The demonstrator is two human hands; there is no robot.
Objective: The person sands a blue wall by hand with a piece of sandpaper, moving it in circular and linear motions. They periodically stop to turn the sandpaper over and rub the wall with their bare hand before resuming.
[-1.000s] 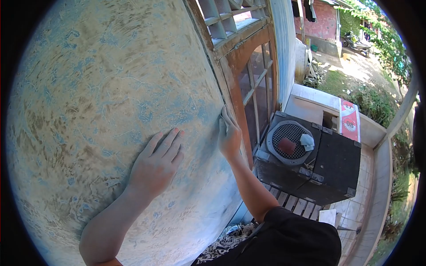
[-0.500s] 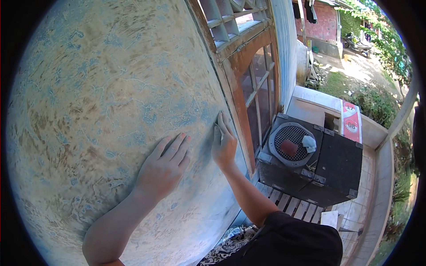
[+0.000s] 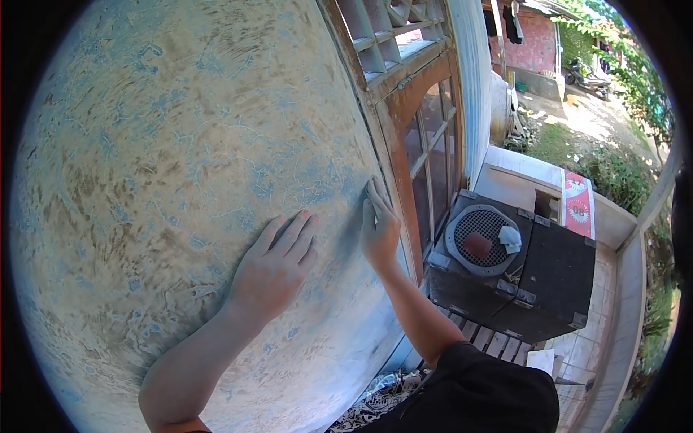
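Observation:
My left hand (image 3: 273, 270) lies flat on the patchy blue and beige wall (image 3: 188, 166), its fingers spread and dusty, holding nothing. To its right, my right hand (image 3: 380, 229) presses against the same wall, close beside the brown wooden window frame (image 3: 401, 151). The fingers of that hand are held together and stretched upward, with the thumb bent near them. Whatever is under these fingers, if anything, is hidden from view.
Right of the window stands a black speaker box (image 3: 556, 281) with a round grille; a reddish-brown piece (image 3: 477, 245) and a crumpled white piece (image 3: 510, 239) rest on it. Below is a slatted bench (image 3: 494, 341). A low wall (image 3: 632, 289) edges the tiled porch.
The whole view has shifted slightly, moving the window and speaker rightward in the picture. My right hand stays by the window frame, its fingers slightly changed; my left hand remains flat on the wall.

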